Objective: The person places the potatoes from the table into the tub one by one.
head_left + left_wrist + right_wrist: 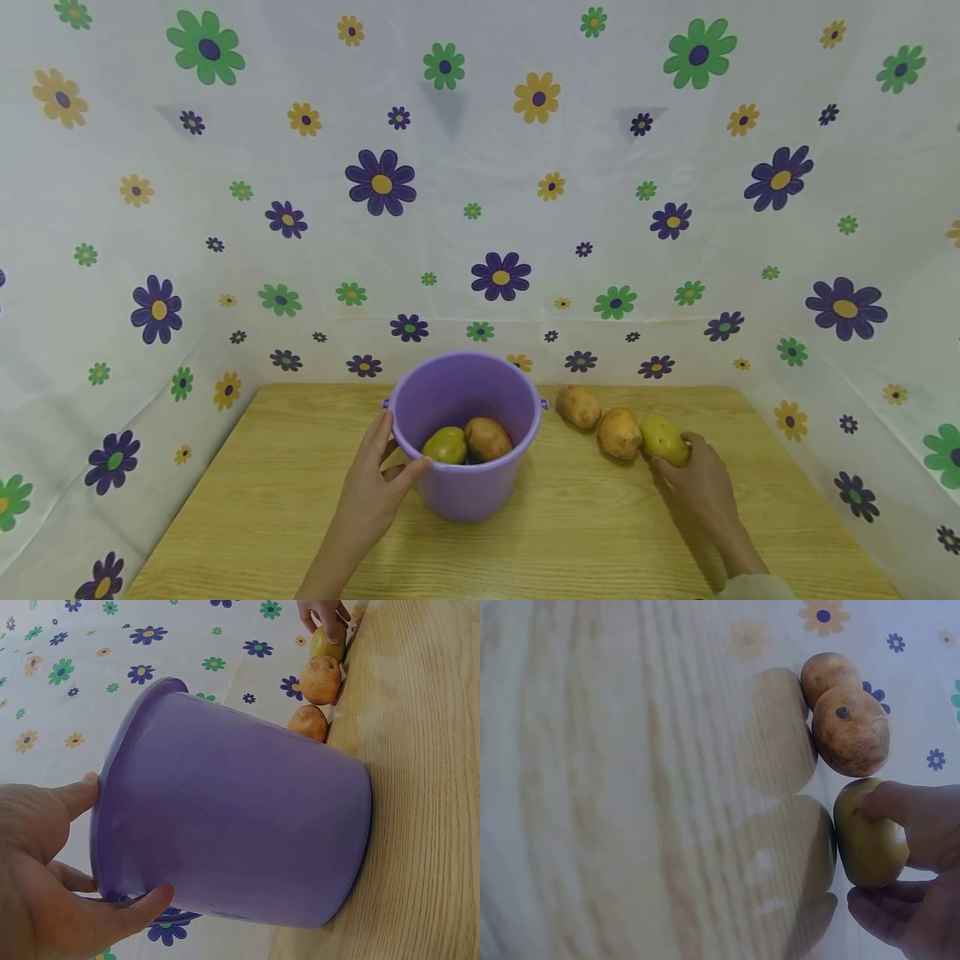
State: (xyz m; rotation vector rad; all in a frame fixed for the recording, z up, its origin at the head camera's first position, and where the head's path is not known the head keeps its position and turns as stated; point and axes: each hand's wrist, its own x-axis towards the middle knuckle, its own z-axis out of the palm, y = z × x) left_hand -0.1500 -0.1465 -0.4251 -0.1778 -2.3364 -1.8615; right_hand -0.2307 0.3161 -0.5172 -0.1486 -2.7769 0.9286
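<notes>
On the wooden table (570, 533), the left hand (377, 490), thumb and fingers spread, grips the near left rim of an upright purple bucket (471, 493); over to the right, the right hand (702, 483) holds a yellow-green fruit (663, 440) between thumb and fingers, just beside two brown potatoes (619, 433); down in the bucket, a green fruit (445, 447) lies against a reddish-brown potato (489, 438).

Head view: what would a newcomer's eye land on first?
First, the purple bucket at lower centre, with a green item and a potato inside and the left hand touching it. Behind it spreads a boldly flowered cloth. To its right, the right hand pinches a second green item beside two potatoes.
</notes>
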